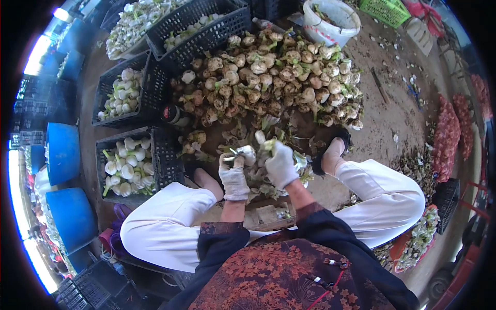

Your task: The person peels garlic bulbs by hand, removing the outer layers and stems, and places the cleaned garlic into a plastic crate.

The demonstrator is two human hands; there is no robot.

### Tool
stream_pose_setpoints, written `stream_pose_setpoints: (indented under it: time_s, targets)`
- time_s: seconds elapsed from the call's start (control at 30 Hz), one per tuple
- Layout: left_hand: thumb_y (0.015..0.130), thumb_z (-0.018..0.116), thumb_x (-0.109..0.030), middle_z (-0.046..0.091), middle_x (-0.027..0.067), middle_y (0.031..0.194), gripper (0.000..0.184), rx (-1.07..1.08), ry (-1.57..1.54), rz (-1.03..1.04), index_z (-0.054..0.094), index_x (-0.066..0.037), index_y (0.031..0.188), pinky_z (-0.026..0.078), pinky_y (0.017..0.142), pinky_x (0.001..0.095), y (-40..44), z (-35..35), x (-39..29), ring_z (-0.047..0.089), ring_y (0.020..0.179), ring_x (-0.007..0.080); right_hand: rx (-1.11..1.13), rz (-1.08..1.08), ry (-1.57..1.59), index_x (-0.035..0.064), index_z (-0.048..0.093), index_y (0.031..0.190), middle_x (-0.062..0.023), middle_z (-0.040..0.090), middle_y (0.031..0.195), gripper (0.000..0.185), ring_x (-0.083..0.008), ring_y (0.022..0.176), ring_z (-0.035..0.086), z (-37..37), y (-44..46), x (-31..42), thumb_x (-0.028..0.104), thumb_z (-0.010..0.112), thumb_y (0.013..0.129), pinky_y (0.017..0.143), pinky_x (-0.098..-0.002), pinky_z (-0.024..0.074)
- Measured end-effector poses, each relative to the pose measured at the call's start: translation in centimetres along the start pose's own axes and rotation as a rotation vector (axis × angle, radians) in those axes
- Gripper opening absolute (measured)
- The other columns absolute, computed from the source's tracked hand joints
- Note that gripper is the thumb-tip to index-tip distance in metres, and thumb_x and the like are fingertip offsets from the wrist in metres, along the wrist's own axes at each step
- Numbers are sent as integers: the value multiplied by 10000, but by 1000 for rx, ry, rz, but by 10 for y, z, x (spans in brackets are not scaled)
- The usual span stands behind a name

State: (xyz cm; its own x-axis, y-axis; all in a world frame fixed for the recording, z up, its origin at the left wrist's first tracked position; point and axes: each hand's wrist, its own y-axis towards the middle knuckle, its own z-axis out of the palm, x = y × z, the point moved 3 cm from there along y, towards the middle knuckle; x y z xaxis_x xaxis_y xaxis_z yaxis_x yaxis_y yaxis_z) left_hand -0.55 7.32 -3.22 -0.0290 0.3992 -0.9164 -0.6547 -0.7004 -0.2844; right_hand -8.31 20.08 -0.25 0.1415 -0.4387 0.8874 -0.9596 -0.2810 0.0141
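Observation:
In a white glove, my left hand is closed round the stem side of a white garlic bulb, above a heap of peelings. My right hand, also gloved, is just to the right with its fingers curled on a strip of pale green garlic peel, a little blurred. Beyond both hands spreads a large pile of unpeeled, soil-stained garlic bulbs. Loose garlic skins lie on the floor between my feet, below the hands.
Black crates of cleaned garlic stand at the left, with more crates behind. A white bucket is at the back, a green basket beyond it. Red net sacks line the right. A dark can stands by the crates.

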Motion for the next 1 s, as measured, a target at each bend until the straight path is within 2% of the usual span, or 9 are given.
stream_pose_setpoints:
  time_s: [0.1, 0.2, 0.27, 0.47, 0.7, 0.77, 0.83, 0.87, 1.0]
  targets:
    - [831, 610, 32, 586, 2, 841, 126, 89, 0, -2, 544, -55, 894, 501, 718, 245, -3, 5, -11, 561, 752, 89, 11, 61, -362, -2, 625, 878, -213, 640, 786, 131, -387, 763, 616, -7, 22, -43, 55, 610, 761, 681, -409, 496]
    - [830, 624, 26, 593, 8, 835, 128, 89, 41, 25, 541, -45, 896, 502, 712, 246, 0, 6, -11, 564, 744, 87, 45, 6, -335, -14, 639, 944, -233, 642, 847, 216, -380, 813, 623, -28, 12, -20, 77, 641, 748, 716, -395, 496]
    - [828, 630, 26, 599, 13, 840, 132, 89, 71, 42, 541, -42, 896, 502, 708, 244, -3, 8, -9, 568, 745, 88, 293, 295, 254, -16, 645, 1008, -239, 641, 919, 270, -386, 849, 619, -36, -1, 14, 87, 631, 759, 768, -392, 500]
    - [817, 651, 18, 629, 34, 880, 143, 132, 229, 68, 557, -43, 907, 502, 713, 240, -11, 18, -17, 589, 774, 102, 231, -58, -166, 24, 667, 879, -195, 649, 835, 168, -330, 826, 628, -22, -5, 16, 116, 622, 746, 716, -396, 494]
    - [801, 662, 14, 621, 27, 891, 187, 237, -39, -127, 593, -32, 968, 482, 705, 216, -12, 10, -15, 585, 768, 103, 126, 116, -559, 45, 628, 895, -187, 644, 861, 177, -364, 803, 624, -34, 28, -48, 113, 594, 735, 720, -433, 492]
    - [835, 664, -43, 633, 38, 947, 179, 248, -6, -61, 608, -44, 1006, 509, 767, 257, 0, -3, -3, 595, 825, 118, 109, 250, -561, 52, 620, 937, -194, 647, 893, 218, -378, 820, 622, -44, 31, -80, 119, 596, 731, 726, -437, 493]
    - [844, 657, -87, 629, 69, 954, 186, 177, -299, -244, 603, -43, 1017, 533, 770, 327, 9, -13, 3, 616, 850, 168, -36, 169, -395, 68, 644, 893, -192, 650, 848, 179, -370, 809, 627, -45, 22, -108, 129, 587, 734, 717, -435, 495]
    - [852, 638, -122, 633, 92, 989, 183, 98, -359, -347, 603, -46, 1015, 544, 784, 404, 21, -22, 15, 623, 898, 220, 22, 150, -352, 76, 659, 861, -192, 647, 820, 158, -364, 800, 629, -46, 16, -110, 132, 581, 736, 714, -432, 496]
    - [883, 545, -452, 620, 134, 1078, 445, 81, -665, -408, 582, -65, 1099, 544, 726, 424, 84, -24, -14, 616, 927, 241, 372, 355, -344, 65, 699, 802, -192, 646, 756, 183, -334, 761, 640, -31, 14, -112, 214, 620, 730, 721, -396, 501]
